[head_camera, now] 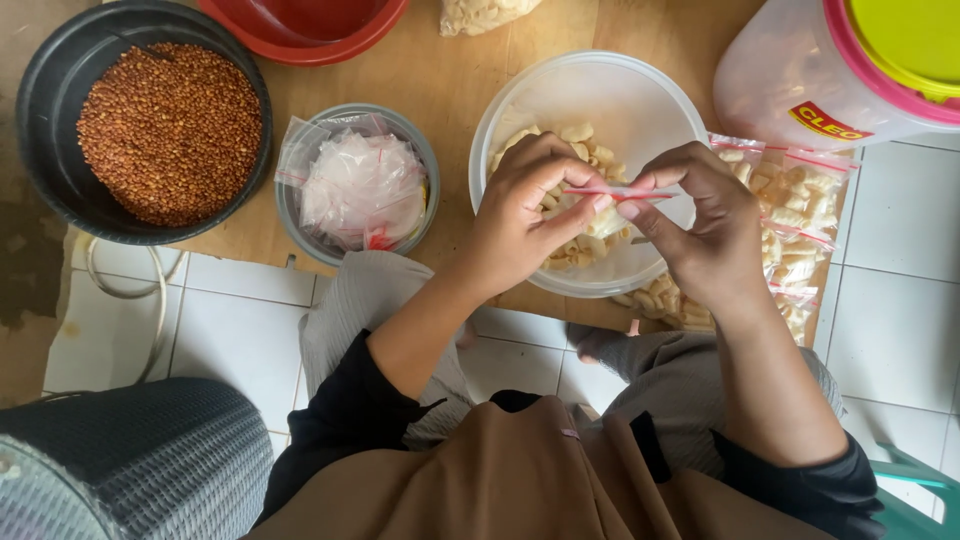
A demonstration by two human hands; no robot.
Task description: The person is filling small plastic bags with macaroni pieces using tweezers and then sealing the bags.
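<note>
My left hand (pixel 528 205) and my right hand (pixel 705 230) pinch the red-striped top edge of a small clear zip bag (pixel 610 215) between them. The bag holds pale cracker pieces and hangs over a white plastic bowl (pixel 520 100) with more pale crackers (pixel 585 140) in it. Both hands grip the bag's seal from either end, fingertips nearly touching. Filled small bags of crackers (pixel 800 215) lie to the right of the bowl.
A grey bowl (pixel 425 150) holds empty clear zip bags (pixel 362 190). A black bowl (pixel 40 130) holds reddish-brown grains (pixel 170 130). A red bowl (pixel 300 35) sits at the top. A clear jar with a pink and yellow lid (pixel 850 60) stands at the upper right. A wooden board (pixel 440 70) lies on white floor tiles.
</note>
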